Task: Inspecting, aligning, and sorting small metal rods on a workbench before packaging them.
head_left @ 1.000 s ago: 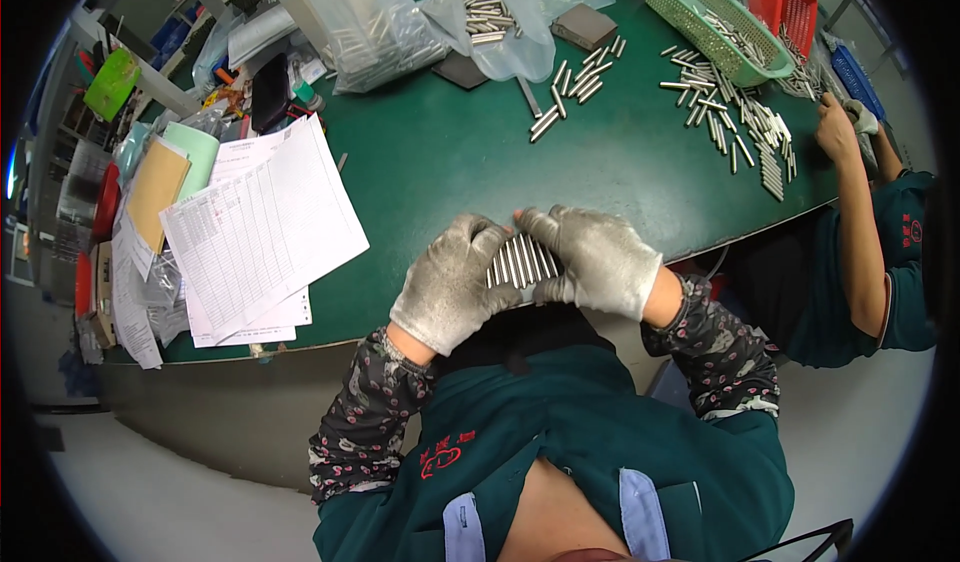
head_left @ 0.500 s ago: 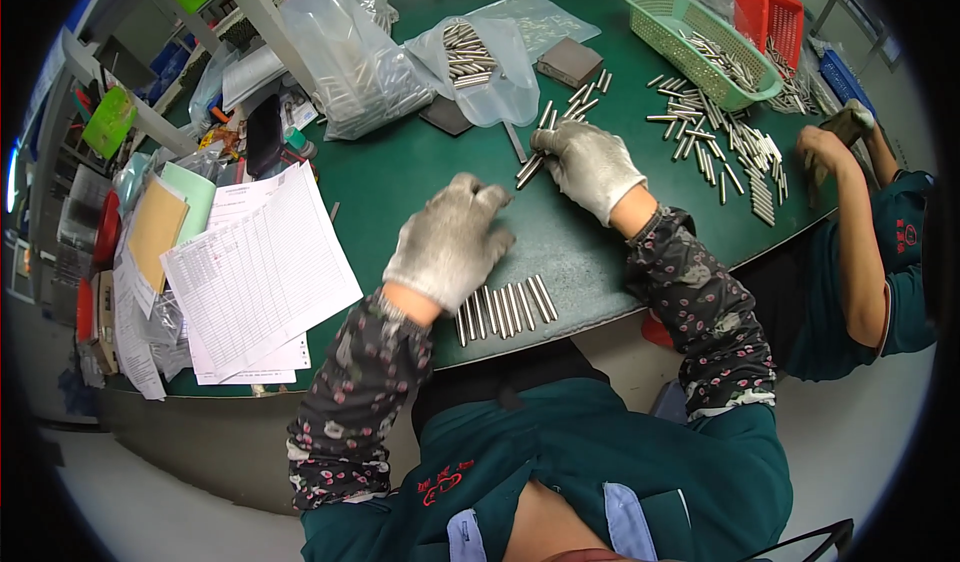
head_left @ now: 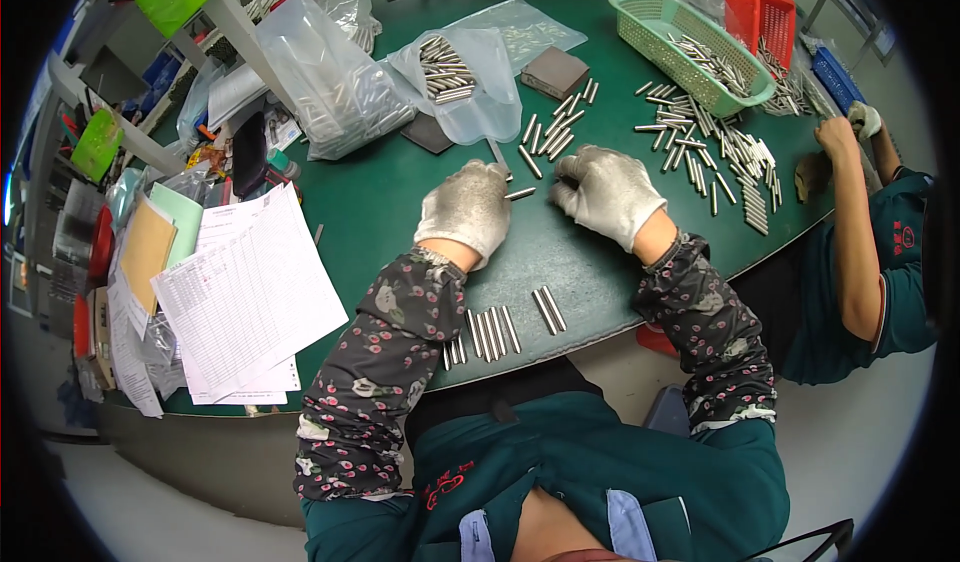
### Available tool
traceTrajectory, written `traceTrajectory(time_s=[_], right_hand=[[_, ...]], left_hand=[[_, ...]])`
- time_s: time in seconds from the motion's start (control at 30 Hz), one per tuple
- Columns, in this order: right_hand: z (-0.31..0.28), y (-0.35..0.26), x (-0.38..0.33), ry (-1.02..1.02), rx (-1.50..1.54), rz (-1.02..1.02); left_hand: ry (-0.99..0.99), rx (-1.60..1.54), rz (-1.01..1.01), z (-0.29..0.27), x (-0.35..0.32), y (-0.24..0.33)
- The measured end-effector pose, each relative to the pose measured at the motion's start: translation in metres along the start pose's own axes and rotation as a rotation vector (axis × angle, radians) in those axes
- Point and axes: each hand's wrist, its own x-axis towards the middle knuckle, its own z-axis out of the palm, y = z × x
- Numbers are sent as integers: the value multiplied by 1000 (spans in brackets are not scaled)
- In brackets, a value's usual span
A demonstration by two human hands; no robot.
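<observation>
A green desk fills a cluttered workroom, its edges bowed by the lens and the corners of the view black.

The left hand, in a grey-white glove, is low over the middle of the desk with fingers curled inward. A metal pin juts out beside its fingertips; whether it is gripped or simply lies there cannot be told. The right hand, gloved too, is just to the right, fingers bent toward the desktop; its palm is turned away, so anything inside is hidden.

Nearer the person, a broken row of pins lies along the desk's front edge, a pair set apart at its right end. The patterned left sleeve reaches the other end, making a count uncertain.

Beyond the hands, loose pins lie near a dark block and an open plastic bag of pins. Toward the right edge is a green basket; by the left edge, printed papers, too small to read. A co-worker's arm reaches in at right, near something brownish and unclear.
</observation>
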Motion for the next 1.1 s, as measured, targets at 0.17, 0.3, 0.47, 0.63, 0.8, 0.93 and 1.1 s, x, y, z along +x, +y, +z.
traceTrajectory(time_s=[0.17,0.3,0.47,0.63,0.8,0.93,1.1], right_hand=[[-1,-4,6,-85,-56,18],[12,-7,21,114,94,176],[18,-29,36,75,-61,153],[14,-22,19,-5,-161,70],[-9,-14,-38,-68,-138,53],[-19,-19,-77,-107,-14,94],[-9,-49,-85,-194,241,26]], left_hand=[[78,58,-32,-22,-35,-31],[6,89,-209,-26,-58,-54],[52,19,-209,-12,-74,-68],[160,-71,25,-3,-77,-67],[98,47,98,-13,-111,-81],[12,-58,152,-14,-143,-82],[30,-348,219,-1,-152,-58]])
